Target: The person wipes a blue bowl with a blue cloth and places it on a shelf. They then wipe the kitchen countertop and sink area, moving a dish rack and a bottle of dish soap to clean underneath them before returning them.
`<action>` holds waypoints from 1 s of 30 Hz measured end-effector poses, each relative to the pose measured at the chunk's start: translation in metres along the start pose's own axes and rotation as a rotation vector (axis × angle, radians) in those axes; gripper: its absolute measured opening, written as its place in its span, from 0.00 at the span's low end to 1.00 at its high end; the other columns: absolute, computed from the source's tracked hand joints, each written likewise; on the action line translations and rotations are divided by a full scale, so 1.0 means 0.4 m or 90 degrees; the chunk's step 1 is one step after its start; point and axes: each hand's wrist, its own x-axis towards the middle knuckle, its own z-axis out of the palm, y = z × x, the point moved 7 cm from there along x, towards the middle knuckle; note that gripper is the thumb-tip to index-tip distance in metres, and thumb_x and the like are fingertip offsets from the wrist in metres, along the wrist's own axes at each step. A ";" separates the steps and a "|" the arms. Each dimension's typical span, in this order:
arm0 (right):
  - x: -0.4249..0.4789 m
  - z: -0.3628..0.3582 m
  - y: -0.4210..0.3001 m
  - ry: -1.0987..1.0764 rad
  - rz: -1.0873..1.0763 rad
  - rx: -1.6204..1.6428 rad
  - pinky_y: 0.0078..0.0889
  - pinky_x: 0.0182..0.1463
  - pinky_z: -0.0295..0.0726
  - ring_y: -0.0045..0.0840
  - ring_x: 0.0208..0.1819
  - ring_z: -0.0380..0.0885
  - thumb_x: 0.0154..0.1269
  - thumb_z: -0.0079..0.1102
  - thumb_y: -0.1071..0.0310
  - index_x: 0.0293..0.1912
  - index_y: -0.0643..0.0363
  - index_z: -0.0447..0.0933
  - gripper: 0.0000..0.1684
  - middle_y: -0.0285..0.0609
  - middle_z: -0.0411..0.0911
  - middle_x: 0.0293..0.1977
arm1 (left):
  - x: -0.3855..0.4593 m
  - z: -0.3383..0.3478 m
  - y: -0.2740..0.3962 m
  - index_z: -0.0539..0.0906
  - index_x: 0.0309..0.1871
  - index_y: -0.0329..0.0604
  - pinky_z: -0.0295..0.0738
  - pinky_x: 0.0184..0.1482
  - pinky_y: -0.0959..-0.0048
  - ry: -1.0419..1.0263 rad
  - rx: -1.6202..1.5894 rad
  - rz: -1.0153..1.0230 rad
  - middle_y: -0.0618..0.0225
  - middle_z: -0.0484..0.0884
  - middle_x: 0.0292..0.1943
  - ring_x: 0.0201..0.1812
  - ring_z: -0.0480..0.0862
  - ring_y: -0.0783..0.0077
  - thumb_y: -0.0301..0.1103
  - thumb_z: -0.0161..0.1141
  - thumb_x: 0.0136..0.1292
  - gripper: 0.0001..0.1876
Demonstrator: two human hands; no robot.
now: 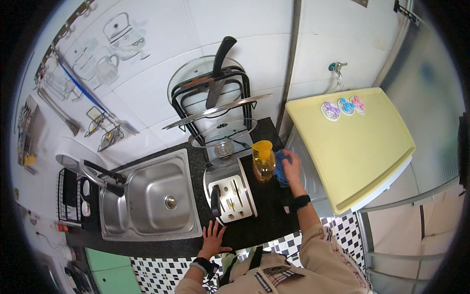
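My left hand (213, 240) rests on the front edge of the black stone counter (264, 220), its fingers spread and holding nothing. Just beyond its fingertips stands a white and grey slotted knife block (231, 196) with a black handle sticking out of it. At the counter's right end my right hand (292, 169) reaches over a crumpled blue cloth (279, 171). Its thumb and fingers touch or hover at the cloth; whether they grip it I cannot tell. Beside the cloth, to the left, a clear bottle of yellow liquid (263, 165) with a yellow cap stands upright.
A stainless steel sink (161, 205) lies left, with a black-handled tap (101, 180). Behind the block, a black rack (211, 92) carries glass lids and a large knife (219, 70). On the right, a yellow-topped unit (360, 147) holds several small colourful items (346, 106).
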 end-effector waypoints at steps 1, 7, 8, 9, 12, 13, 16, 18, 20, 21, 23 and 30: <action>-0.024 -0.010 -0.139 -0.011 -0.063 0.032 0.36 0.53 0.69 0.40 0.50 0.69 0.51 0.63 0.65 0.51 0.54 0.75 0.24 0.44 0.74 0.44 | -0.031 0.007 -0.006 0.61 0.69 0.55 0.34 0.67 0.39 -0.001 -0.015 -0.018 0.54 0.44 0.73 0.73 0.40 0.46 0.70 0.65 0.36 0.56; -0.033 -0.046 -0.488 -0.067 -0.250 -0.078 0.41 0.43 0.72 0.41 0.37 0.72 0.50 0.68 0.59 0.40 0.57 0.79 0.19 0.45 0.72 0.32 | -0.012 -0.015 0.009 0.60 0.70 0.56 0.38 0.67 0.39 0.004 -0.008 -0.010 0.55 0.43 0.74 0.73 0.42 0.47 0.70 0.65 0.36 0.56; -0.028 -0.039 -0.476 -0.085 -0.210 -0.119 0.41 0.42 0.72 0.41 0.37 0.72 0.50 0.68 0.58 0.40 0.58 0.79 0.19 0.45 0.72 0.32 | -0.009 -0.019 0.011 0.60 0.70 0.57 0.39 0.67 0.39 0.011 -0.009 -0.005 0.55 0.43 0.74 0.73 0.43 0.48 0.70 0.65 0.36 0.56; -0.023 -0.033 -0.462 -0.102 -0.170 -0.160 0.41 0.40 0.72 0.41 0.37 0.72 0.50 0.68 0.57 0.39 0.58 0.78 0.19 0.45 0.72 0.32 | -0.004 -0.025 0.013 0.60 0.70 0.57 0.39 0.67 0.39 0.019 -0.010 0.000 0.55 0.43 0.74 0.73 0.43 0.49 0.70 0.65 0.35 0.56; -0.046 -0.027 -0.457 -0.030 -0.217 -0.147 0.41 0.35 0.74 0.43 0.34 0.77 0.51 0.68 0.57 0.38 0.58 0.79 0.18 0.46 0.77 0.30 | -0.019 -0.035 0.014 0.60 0.70 0.58 0.39 0.67 0.40 0.033 -0.003 -0.015 0.58 0.44 0.74 0.74 0.43 0.51 0.70 0.65 0.36 0.55; -0.055 -0.029 -0.463 0.000 -0.236 -0.144 0.42 0.34 0.75 0.44 0.33 0.77 0.51 0.68 0.57 0.38 0.57 0.79 0.18 0.47 0.78 0.29 | -0.022 -0.038 0.015 0.60 0.70 0.58 0.39 0.67 0.40 0.041 -0.004 -0.017 0.58 0.44 0.74 0.74 0.43 0.51 0.70 0.65 0.36 0.55; -0.075 -0.059 -0.435 0.053 -0.258 -0.181 0.42 0.36 0.76 0.45 0.33 0.79 0.49 0.68 0.57 0.40 0.58 0.80 0.20 0.50 0.80 0.30 | -0.018 -0.044 0.020 0.60 0.70 0.59 0.41 0.67 0.41 0.039 0.004 -0.020 0.59 0.45 0.74 0.74 0.44 0.52 0.70 0.65 0.37 0.54; -0.101 -0.078 -0.427 0.053 -0.262 -0.215 0.41 0.36 0.76 0.46 0.34 0.79 0.48 0.69 0.58 0.40 0.59 0.81 0.20 0.52 0.80 0.31 | -0.023 -0.045 0.021 0.60 0.70 0.59 0.41 0.67 0.41 0.051 0.006 -0.021 0.59 0.44 0.74 0.74 0.44 0.52 0.69 0.66 0.36 0.55; -0.157 -0.104 -0.454 0.030 -0.265 -0.202 0.40 0.36 0.76 0.46 0.34 0.79 0.48 0.68 0.59 0.39 0.59 0.81 0.19 0.52 0.79 0.30 | -0.029 -0.030 0.012 0.58 0.71 0.59 0.40 0.67 0.38 0.051 0.001 -0.017 0.58 0.42 0.74 0.73 0.43 0.48 0.71 0.66 0.36 0.57; -0.180 -0.124 -0.466 0.021 -0.263 -0.201 0.39 0.36 0.76 0.45 0.34 0.79 0.48 0.68 0.60 0.39 0.59 0.81 0.19 0.52 0.79 0.30 | -0.025 -0.022 0.014 0.56 0.72 0.58 0.40 0.66 0.37 0.049 -0.004 -0.010 0.57 0.41 0.74 0.73 0.42 0.46 0.72 0.66 0.36 0.58; -0.222 -0.144 -0.510 -0.038 -0.275 -0.242 0.39 0.34 0.76 0.44 0.32 0.79 0.48 0.68 0.61 0.37 0.59 0.81 0.17 0.52 0.79 0.28 | -0.032 -0.042 0.019 0.59 0.71 0.57 0.42 0.66 0.38 0.075 0.008 -0.008 0.56 0.43 0.74 0.73 0.44 0.47 0.72 0.65 0.35 0.57; -0.388 -0.139 -0.634 -0.277 -0.271 -0.163 0.31 0.29 0.76 0.39 0.25 0.80 0.48 0.66 0.68 0.32 0.59 0.83 0.09 0.49 0.79 0.22 | -0.050 -0.064 0.017 0.62 0.69 0.57 0.44 0.68 0.43 0.113 -0.012 -0.013 0.58 0.46 0.74 0.73 0.46 0.52 0.69 0.66 0.36 0.54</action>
